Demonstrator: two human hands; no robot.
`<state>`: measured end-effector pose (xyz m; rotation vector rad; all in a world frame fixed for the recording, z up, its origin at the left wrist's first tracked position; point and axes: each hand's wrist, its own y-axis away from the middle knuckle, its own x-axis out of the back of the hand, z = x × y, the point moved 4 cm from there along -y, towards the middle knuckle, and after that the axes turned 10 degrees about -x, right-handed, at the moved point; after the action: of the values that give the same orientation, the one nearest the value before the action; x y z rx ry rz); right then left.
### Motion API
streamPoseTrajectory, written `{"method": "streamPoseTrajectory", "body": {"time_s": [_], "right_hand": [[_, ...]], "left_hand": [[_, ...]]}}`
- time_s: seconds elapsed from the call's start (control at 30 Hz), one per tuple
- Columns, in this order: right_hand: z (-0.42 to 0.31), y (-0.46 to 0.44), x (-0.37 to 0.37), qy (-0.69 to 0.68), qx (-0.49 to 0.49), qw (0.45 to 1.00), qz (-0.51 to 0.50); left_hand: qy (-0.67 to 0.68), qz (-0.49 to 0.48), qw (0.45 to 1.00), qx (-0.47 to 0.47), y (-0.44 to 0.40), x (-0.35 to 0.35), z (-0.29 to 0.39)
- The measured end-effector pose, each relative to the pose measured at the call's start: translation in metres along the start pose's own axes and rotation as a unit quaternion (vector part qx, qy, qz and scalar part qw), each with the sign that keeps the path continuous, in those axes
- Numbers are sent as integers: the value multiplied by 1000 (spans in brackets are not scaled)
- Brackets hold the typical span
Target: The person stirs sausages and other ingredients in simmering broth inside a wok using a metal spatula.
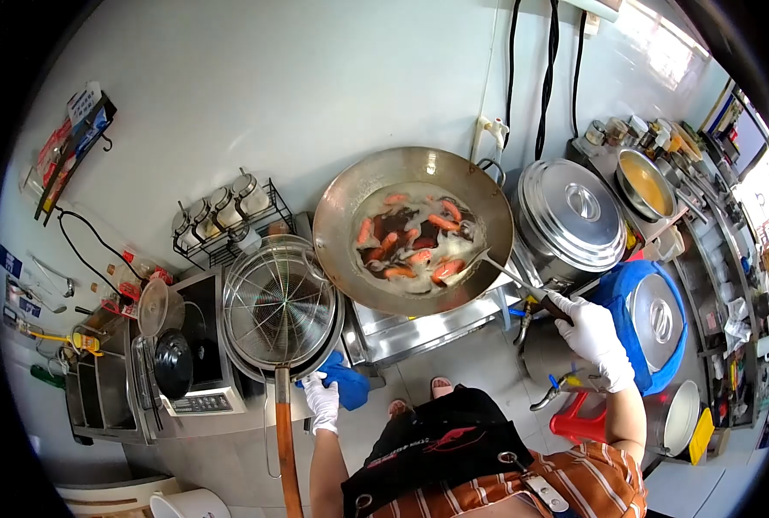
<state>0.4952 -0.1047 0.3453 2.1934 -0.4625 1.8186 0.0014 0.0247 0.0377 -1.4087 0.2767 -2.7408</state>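
A large metal wok (pixel 341 276) holds bubbling, foamy liquid with several reddish sausage-like pieces (pixel 444 223) and darker pieces in it. White-gloved, my right hand (pixel 593 337) is wrapped round the dark handle of a long metal spatula (pixel 514 278), whose blade rests in the liquid at the wok's lower right. My left hand (pixel 319 399), also in a white glove, is at a blue cloth (pixel 345 382) beside the round strainer (pixel 282 302); its fingers are bent against the cloth. The strainer lies over a metal bowl, its wooden handle (pixel 286 440) pointing toward me.
A lidded steel pot (pixel 574 211) stands right of the wok, with a bowl of yellowish liquid (pixel 645 183) beyond. Below are a blue-wrapped lidded container (pixel 656 321) and a red stool (pixel 579 423). At the left are a jar rack (pixel 229 216) and a cooktop (pixel 203 328).
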Motion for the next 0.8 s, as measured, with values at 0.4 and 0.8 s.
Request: {"method": "streamPoseTrajectory", "body": {"time_s": [0.4,0.8], "right_hand": [[-42,-35,-83,-50,74,994,-55],[-107,-108,-148,-77,92,992,28]], "left_hand": [[21,-1,1000,11,0,-2,-2],[23,10,1000,7,1,-3,-3]]}}
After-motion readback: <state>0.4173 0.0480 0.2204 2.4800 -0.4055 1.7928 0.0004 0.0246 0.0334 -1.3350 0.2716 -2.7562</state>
